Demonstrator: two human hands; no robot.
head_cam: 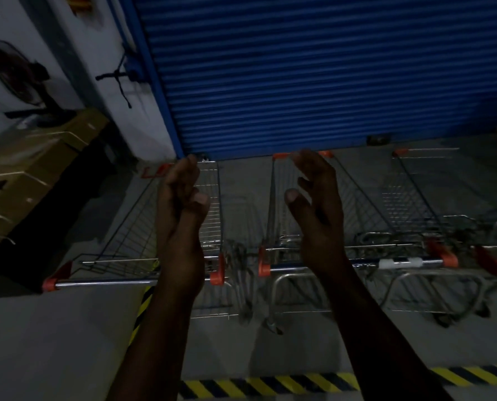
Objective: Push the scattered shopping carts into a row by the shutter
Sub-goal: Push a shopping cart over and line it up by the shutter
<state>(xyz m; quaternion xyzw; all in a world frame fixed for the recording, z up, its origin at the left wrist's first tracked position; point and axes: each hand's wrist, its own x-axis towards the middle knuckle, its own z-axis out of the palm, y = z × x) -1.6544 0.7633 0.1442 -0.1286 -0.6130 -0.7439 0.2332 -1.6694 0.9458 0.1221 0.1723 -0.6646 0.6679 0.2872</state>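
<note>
Light: pretty dim from where I was watching, so small details were mush.
Left hand: my bare left hand (180, 204) was raised in front of the camera, fingers loosely curled with the thumb tucked across them, holding nothing and not touching any handle.
Right hand: my bare right hand (316, 198) was up beside it, palm turned inward, fingers spread fairly wide and bent a little, empty too.
Left cart: the silver wire shopping cart with orange corner caps on the left (131, 241) sat nose toward the blue ribbed roller shutter (313, 73), its chrome handle bar (105, 282) running behind my left wrist.
Middle cart: the second silver wire cart with a blue-and-white handle grip (368, 227) stood just beside the first, also pointing at the shutter, with a narrow gap of floor between them.
Right cart: a third wire cart with orange caps (415, 195) was pressed close against the middle one on its right, and its back end got tangled in blur near the frame edge.
Floor: the grey concrete floor (53, 342) had yellow-and-black hazard tape (270, 384) running across the bottom, near my forearms.
Left wall: a black fan (12, 73) hung on the white wall above some brown cardboard boxes (33, 166), well apart from the carts.
</note>
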